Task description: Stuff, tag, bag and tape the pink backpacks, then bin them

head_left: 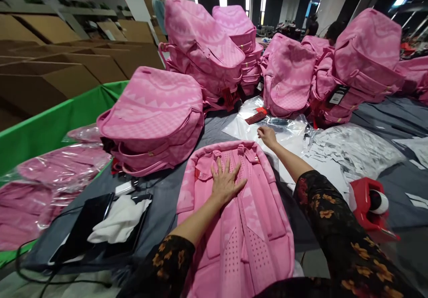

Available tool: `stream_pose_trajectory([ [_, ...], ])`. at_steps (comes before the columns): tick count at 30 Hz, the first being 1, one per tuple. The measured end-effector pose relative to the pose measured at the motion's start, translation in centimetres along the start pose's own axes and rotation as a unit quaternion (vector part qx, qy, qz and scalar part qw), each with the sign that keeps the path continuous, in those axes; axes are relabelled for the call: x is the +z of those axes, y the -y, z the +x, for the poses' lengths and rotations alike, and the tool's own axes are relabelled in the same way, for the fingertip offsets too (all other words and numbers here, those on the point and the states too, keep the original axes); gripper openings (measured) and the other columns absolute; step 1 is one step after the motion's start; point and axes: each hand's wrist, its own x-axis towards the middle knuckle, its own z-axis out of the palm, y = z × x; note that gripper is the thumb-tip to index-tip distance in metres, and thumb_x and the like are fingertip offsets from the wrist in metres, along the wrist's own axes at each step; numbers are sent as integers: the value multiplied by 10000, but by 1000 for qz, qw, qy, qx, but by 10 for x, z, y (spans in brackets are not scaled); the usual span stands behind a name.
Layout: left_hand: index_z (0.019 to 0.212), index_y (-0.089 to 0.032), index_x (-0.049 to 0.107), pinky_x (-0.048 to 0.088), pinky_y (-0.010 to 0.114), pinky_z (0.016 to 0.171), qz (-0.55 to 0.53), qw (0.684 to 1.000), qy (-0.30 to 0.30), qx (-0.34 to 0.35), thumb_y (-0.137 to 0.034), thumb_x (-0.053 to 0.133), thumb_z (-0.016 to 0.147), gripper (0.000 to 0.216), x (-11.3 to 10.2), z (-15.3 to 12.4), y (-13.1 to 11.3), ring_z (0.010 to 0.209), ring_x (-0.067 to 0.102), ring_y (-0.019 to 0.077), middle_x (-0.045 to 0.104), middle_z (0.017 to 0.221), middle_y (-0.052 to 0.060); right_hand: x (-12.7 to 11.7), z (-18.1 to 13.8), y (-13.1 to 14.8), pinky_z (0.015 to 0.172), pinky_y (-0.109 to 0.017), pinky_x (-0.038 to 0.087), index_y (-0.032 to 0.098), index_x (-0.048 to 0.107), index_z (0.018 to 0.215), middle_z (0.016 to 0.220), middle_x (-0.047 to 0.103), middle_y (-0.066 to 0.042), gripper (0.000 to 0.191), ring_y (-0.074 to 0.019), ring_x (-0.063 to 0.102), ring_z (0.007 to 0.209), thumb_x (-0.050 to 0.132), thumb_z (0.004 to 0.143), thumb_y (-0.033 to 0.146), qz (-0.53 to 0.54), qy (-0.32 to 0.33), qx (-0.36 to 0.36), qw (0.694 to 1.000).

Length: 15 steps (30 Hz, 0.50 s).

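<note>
Head camera: a pink fabric backpack (241, 220) with padded, hole-dotted shoulder straps was laid strap side up on a dark grey cloth (214, 130), directly before the wearer. Its upper back panel was partly covered by the left hand (226, 181), which was laid palm down with the fingers spread apart. The right hand (266, 136) was held just beyond the backpack's top right corner, its fingers curled in; whether anything was pinched between them could not be told. Near that hand, beyond the backpack's top end, a dark red card tag (256, 118) was seen among crumpled clear plastic bags (245, 106). Right of the backpack were placed a clear bag of small white paper slips (361, 151) and, closer to the wearer, a red plastic dispenser with a white roll (363, 195). Left of the backpack, a crumpled white cloth (120, 220) was laid across flat black devices (83, 224). A stuffed pink backpack with a paler zigzag pattern (154, 115) was set beyond the backpack's upper left corner, and farther past its top end more pink backpacks (203, 39) were piled up.
</note>
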Motion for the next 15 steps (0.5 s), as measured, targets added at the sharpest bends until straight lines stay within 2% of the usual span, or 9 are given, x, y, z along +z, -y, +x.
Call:
stream_pose_trajectory([
  [3,1581,-376,451,106,762,1225,2,999,-32,5,-632,616,924,725,3,-2,6,1595,95,498,323,1706,119,23,34,-29,871,-324,511,158,722,1044,1004,750,-109,181,-227,686,956,657,906,254,5,-7,52,999],
  [6,1570,-385,471,95,740,1243,2,999,-46,11,-634,623,920,713,4,-2,10,1600,97,484,345,1698,106,55,50,-51,857,-329,506,172,718,965,1003,734,-109,211,-236,660,946,783,807,297,23,-19,97,995],
  [9,1566,-384,479,104,743,1245,0,999,-42,11,-639,632,913,717,5,-2,10,1602,89,482,351,1696,99,77,60,-68,802,-306,483,202,683,764,842,711,-58,161,-212,632,836,796,792,314,73,-44,140,987],
  [12,1569,-375,477,113,741,1245,-2,999,-40,11,-641,644,905,734,5,-1,10,1599,93,488,342,1699,106,77,69,-85,756,-299,461,207,619,658,696,657,-32,236,-196,591,739,773,806,308,102,-70,154,980],
  [15,1562,-375,488,113,742,1244,-4,999,-52,14,-638,656,898,734,6,-1,11,1596,116,487,366,1687,108,58,76,-100,765,-312,460,203,600,723,708,653,-46,268,-200,575,741,616,935,367,128,-141,141,971],
])
